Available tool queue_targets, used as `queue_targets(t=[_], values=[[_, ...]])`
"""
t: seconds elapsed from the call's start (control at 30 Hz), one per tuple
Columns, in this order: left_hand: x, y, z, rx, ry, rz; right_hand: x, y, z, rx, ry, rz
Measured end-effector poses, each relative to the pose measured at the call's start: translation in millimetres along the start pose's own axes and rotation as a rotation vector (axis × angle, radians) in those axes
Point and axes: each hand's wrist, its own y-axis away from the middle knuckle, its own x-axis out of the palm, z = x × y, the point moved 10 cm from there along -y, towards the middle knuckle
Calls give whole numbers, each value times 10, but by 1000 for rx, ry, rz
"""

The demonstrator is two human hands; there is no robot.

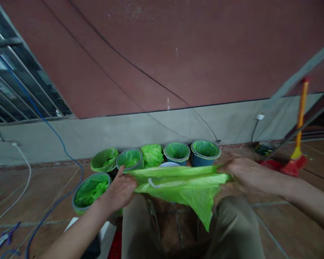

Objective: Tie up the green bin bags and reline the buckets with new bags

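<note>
A green plastic bag (178, 185) is stretched wide over my knees, its lower corner hanging down at the right. My left hand (122, 189) grips its left end, thumb pointing up. At the other end my right hand (236, 169) is closed on the bag, a little blurred by motion. Just behind the bag, a pale round rim (169, 164) shows, mostly hidden. Past it stand a lined bucket (177, 151), another lined bucket (206, 149) and a bunched heap of green plastic (152, 154).
More lined buckets stand at left, one near my left forearm (83, 196). A blue cable (62, 144) crosses the floor at left, near purple-handled clippers (7, 237). A red broom (294, 165) with a yellow handle leans at right. A wall (178, 124) closes the back.
</note>
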Motion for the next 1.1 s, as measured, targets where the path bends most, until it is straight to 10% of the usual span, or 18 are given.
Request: queue_targets(t=[0.2,0.4,0.63,0.9,1.1], values=[[-17,-189,131,-294,-165,-80,563,73,-331,87,548,-2],[112,-354,164,-396,-144,-142,1151,433,-83,104,350,166],[-25,-466,-37,-309,-133,-304,720,-76,426,107,159,-183],[-14,-539,-149,-223,-157,-285,1369,-664,-133,196,219,67],[421,-614,-106,-190,-222,-123,719,-389,-486,416,248,-248]])
